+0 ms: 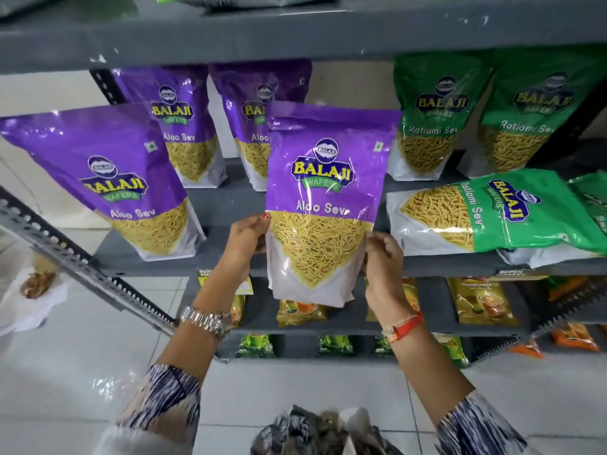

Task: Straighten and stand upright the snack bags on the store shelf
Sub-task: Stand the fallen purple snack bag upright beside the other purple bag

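I hold a purple Aloo Sev bag (325,198) upright in front of the grey shelf (230,205), its bottom hanging below the shelf edge. My left hand (246,238) grips its lower left side and my right hand (382,257) its lower right side. Another purple bag (108,178) stands at the front left, leaning slightly. Two more purple bags (184,126) (253,103) stand at the back. Two green Ratlami Sev bags (430,116) (532,116) stand at the back right. A green bag (486,215) lies flat on its side at the front right, stacked on another.
A slotted metal upright (82,261) slants across the lower left. Lower shelves hold small yellow (483,300), green (256,344) and orange packets (574,336). The shelf above (295,31) overhangs the bags. White tiled floor (82,356) lies below.
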